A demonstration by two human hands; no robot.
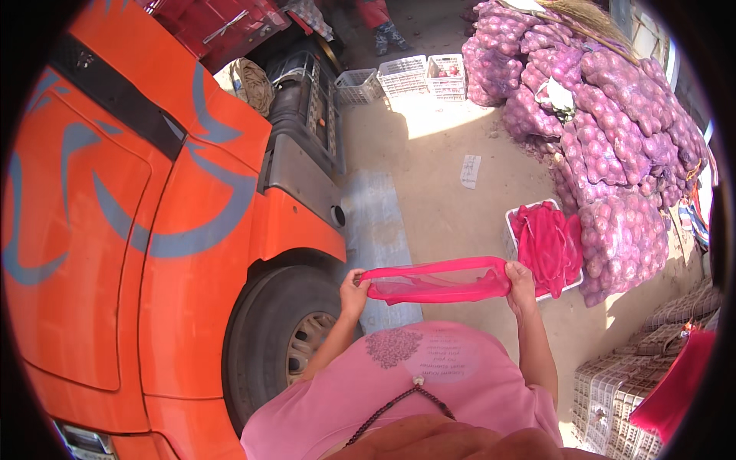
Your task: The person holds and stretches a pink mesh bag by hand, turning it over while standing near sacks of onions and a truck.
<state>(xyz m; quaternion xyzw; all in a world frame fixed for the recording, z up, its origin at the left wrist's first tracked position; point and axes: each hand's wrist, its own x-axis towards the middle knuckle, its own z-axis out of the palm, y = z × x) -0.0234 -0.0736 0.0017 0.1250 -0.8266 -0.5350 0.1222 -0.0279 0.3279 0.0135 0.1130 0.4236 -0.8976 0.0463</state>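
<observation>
Stretched level between my hands is a bright pink mesh bag (437,292), its mouth pulled wide and its thin netting see-through. My left hand (353,294) pinches one end of the rim, close to the truck wheel. At the other end my right hand (520,284) is closed on the rim, fingers partly hidden by the fabric. Just beyond my right hand, a white plastic crate (509,235) holds a heap of similar pink mesh bags (546,244).
An orange truck (203,307) with a big wheel (280,337) fills the left. Purple net sacks of onions (613,138) are piled at the right. White crates (402,74) stand at the back, stacked crates (606,395) lower right. Another person's legs (383,31) show at the far end.
</observation>
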